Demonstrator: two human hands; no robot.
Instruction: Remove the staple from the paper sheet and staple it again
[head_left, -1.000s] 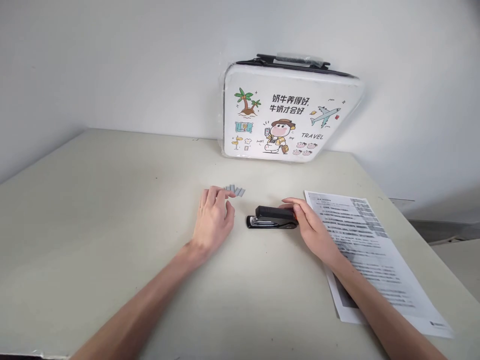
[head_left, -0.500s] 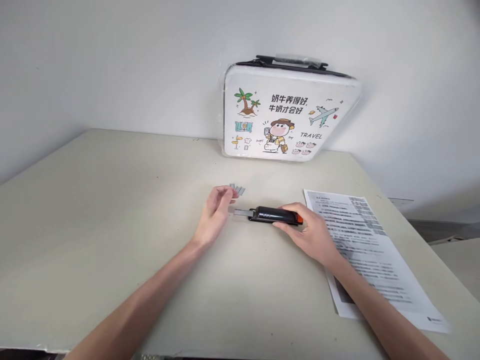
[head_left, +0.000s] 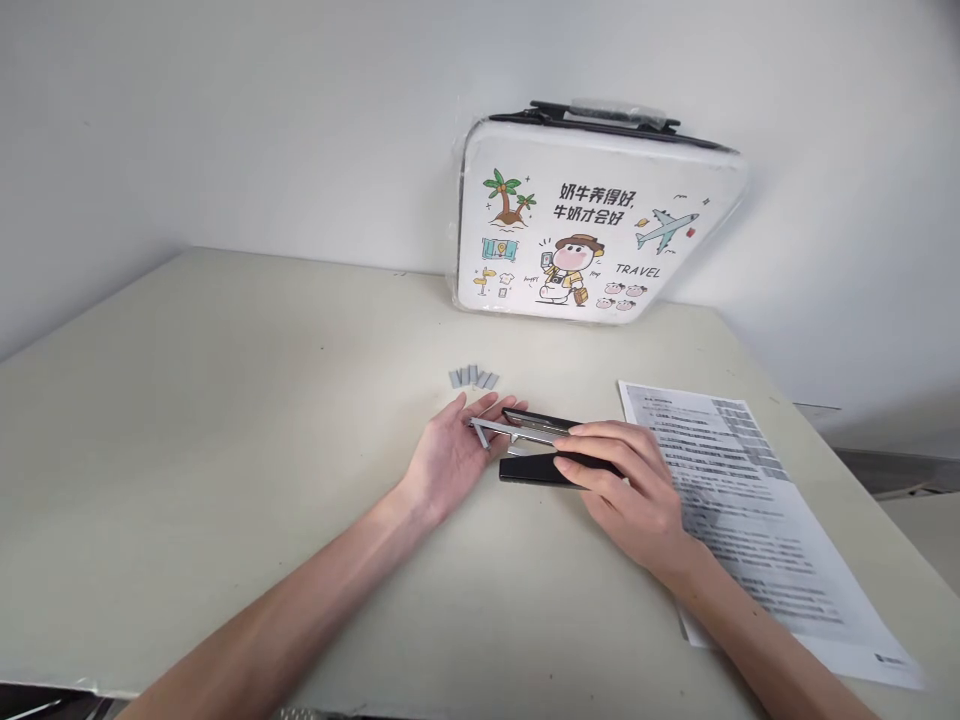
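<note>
My right hand (head_left: 637,490) grips a black stapler (head_left: 536,470) turned on its side, with its parts spread apart and its silver magazine showing between them. My left hand (head_left: 454,450) lies palm up with fingers stretched out, just under the stapler's front end. A small silvery strip (head_left: 482,437), which looks like staples, shows over the left palm at the magazine's tip; whether it rests on the skin I cannot tell. Just beyond the left fingertips, several grey staple strips (head_left: 472,376) lie on the table.
A white case (head_left: 525,150) with cartoon prints and a black handle stands at the back of the table (head_left: 262,450), near the wall. A printed sheet of paper (head_left: 757,530) lies on the right, partly beneath my right forearm.
The stapler has been tipped onto its side and its parts spread wider. My left hand has turned from closed fingers to an open palm, moving under the stapler's front, uncovering more staple strips.
</note>
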